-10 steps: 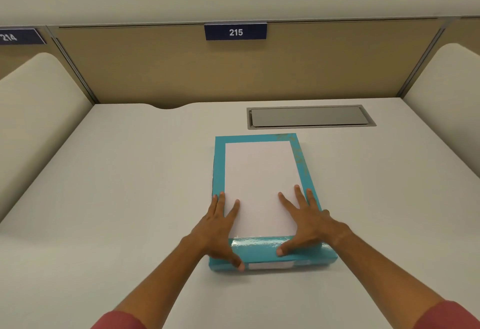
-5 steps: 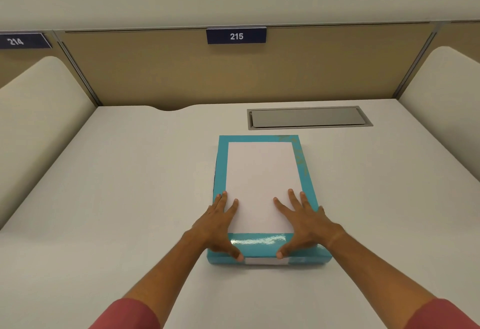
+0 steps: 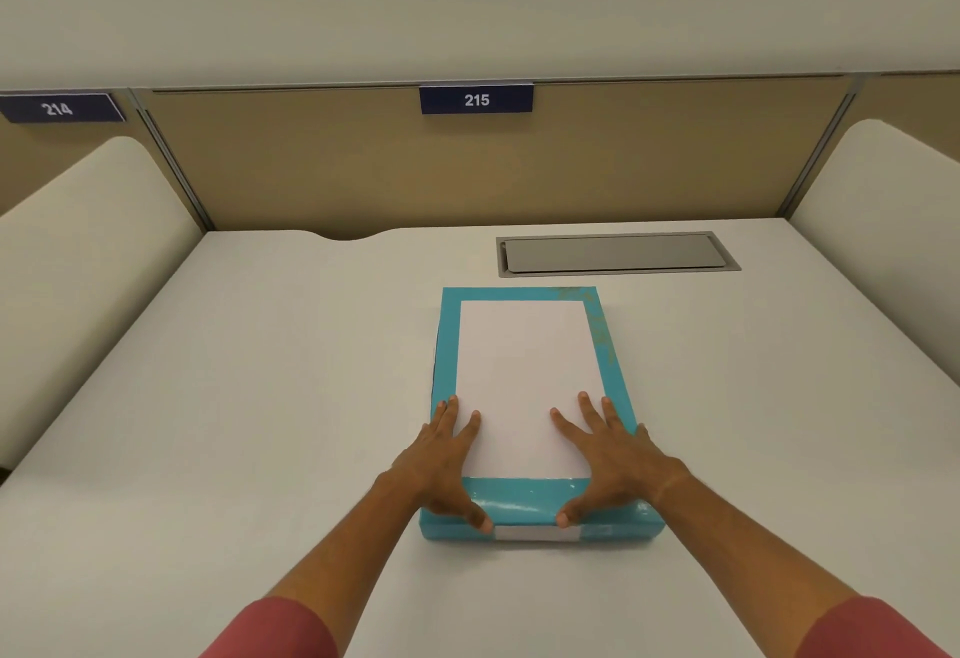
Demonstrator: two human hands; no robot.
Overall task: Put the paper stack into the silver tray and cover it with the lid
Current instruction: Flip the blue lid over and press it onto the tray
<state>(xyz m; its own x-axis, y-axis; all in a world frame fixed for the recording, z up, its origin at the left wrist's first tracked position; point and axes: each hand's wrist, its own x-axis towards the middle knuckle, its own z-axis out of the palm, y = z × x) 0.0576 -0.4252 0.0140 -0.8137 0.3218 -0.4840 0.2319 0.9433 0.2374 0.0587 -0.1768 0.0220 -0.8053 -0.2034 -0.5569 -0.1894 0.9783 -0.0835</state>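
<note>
The paper stack [image 3: 522, 377] lies in the middle of the white desk, a white top sheet inside a glossy teal wrapper [image 3: 527, 504]. My left hand [image 3: 441, 465] rests on its near left corner, fingers spread flat on top and thumb on the front edge. My right hand [image 3: 613, 460] mirrors it on the near right corner. The silver tray [image 3: 618, 253] is a flat grey metal recess in the desk just beyond the stack, to the right; its flat lid lies shut in the frame.
Cream padded dividers stand at the left [image 3: 78, 268] and right [image 3: 883, 242] of the white desk [image 3: 260, 397]. A tan back panel carries a blue label 215 [image 3: 476, 99]. A narrow strip of bare desk separates the stack from the tray.
The stack has turned slightly and now lies squarer to the desk. Both hands have stayed on its near end, with the fingers shifted a little.
</note>
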